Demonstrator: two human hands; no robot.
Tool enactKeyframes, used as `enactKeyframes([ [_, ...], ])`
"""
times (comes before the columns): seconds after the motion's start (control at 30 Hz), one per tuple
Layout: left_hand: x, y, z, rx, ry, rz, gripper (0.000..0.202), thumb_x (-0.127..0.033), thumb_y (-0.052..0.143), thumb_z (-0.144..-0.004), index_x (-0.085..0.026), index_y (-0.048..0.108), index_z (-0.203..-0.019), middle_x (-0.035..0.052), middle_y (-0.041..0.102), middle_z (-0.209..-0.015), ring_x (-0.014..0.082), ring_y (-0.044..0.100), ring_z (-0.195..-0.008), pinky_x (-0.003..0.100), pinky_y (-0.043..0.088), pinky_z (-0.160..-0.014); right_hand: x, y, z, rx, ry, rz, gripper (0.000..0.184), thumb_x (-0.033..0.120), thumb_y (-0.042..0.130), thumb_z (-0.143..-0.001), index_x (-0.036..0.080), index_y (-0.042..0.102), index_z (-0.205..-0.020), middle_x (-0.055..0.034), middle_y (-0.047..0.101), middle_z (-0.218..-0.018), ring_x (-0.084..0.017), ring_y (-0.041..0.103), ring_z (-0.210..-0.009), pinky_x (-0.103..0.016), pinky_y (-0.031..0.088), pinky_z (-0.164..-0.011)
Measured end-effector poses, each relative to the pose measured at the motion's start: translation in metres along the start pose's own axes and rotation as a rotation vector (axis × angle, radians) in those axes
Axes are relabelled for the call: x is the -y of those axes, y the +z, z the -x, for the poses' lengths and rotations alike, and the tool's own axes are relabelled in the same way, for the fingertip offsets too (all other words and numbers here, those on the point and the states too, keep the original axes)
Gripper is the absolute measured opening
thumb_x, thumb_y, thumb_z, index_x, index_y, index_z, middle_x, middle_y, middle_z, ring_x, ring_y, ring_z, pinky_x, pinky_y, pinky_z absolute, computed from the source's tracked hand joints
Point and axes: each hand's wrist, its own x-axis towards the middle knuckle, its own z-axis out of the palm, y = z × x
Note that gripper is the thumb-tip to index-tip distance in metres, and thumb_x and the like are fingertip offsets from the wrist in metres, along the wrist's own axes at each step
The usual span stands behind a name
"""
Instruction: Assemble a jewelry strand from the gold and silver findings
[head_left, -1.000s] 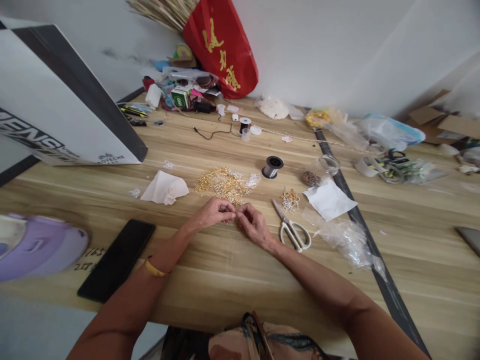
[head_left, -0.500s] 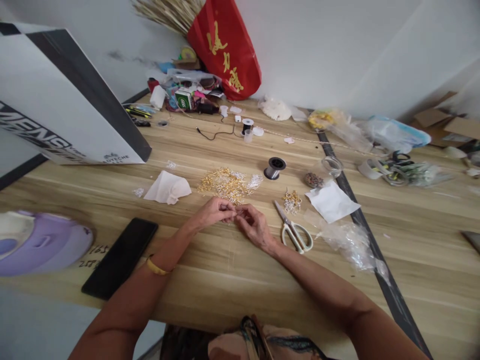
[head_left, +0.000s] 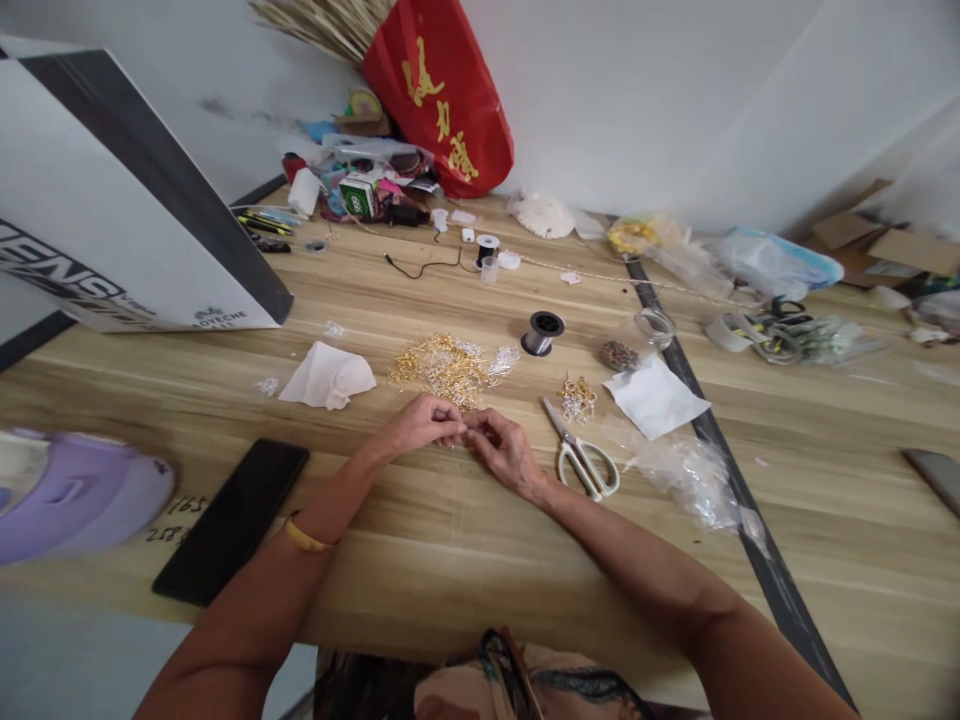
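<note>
My left hand [head_left: 420,425] and my right hand [head_left: 502,452] meet fingertip to fingertip on the wooden table [head_left: 465,560]. Both are pinched shut on a tiny piece too small to name. Just beyond the fingers lies a heap of small gold and silver findings [head_left: 448,366]. White-handled scissors [head_left: 581,455] lie to the right of my right hand. A smaller clump of gold bits [head_left: 577,397] sits above the scissors. A yellow band [head_left: 304,538] circles my left wrist.
A spool of thin wire [head_left: 541,334], a white paper sheet [head_left: 655,397], crumpled clear plastic [head_left: 686,475], a white tissue [head_left: 327,377], a black phone [head_left: 232,520], a purple object [head_left: 75,490], a large white-and-black bag [head_left: 112,210] and a red bag [head_left: 439,85] surround the spot.
The hands stay pinched together in the same spot; only the camera view has shifted slightly.
</note>
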Motion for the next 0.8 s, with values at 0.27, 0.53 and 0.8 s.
enactKeyframes([
  [0.27, 0.0027, -0.0029, 0.0001, 0.01, 0.033, -0.039, 0.02, -0.03, 0.067, -0.073, -0.01, 0.064, -0.074, 0.0, 0.062, -0.059, 0.0087, 0.056, -0.053, 0.02, 0.044, -0.054, 0.0019, 0.0012, -0.0003, 0.004, 0.0, -0.006, 0.019, 0.033, 0.049, -0.09, 0.015, 0.056, -0.087, -0.0016, 0.058, -0.07, -0.01, 0.048, -0.057, -0.022, 0.039, -0.051],
  [0.53, 0.0049, -0.0035, -0.0001, 0.061, 0.036, -0.008, 0.02, -0.03, 0.064, -0.075, -0.01, 0.065, -0.08, 0.0001, 0.061, -0.061, 0.0083, 0.055, -0.055, 0.02, 0.044, -0.056, 0.0025, 0.0006, 0.0007, 0.023, 0.022, -0.043, 0.02, 0.035, 0.045, -0.092, 0.017, 0.051, -0.085, 0.0014, 0.053, -0.063, -0.01, 0.046, -0.053, -0.022, 0.038, -0.051],
  [0.8, 0.0049, -0.0039, 0.0002, 0.052, 0.067, -0.105, 0.017, -0.027, 0.063, -0.075, -0.01, 0.065, -0.076, 0.0, 0.059, -0.059, 0.0088, 0.054, -0.054, 0.02, 0.042, -0.055, 0.0017, -0.0008, 0.0012, 0.065, -0.011, 0.039, 0.015, 0.029, 0.045, -0.091, 0.017, 0.051, -0.086, 0.0015, 0.053, -0.065, -0.01, 0.047, -0.055, -0.022, 0.038, -0.053],
])
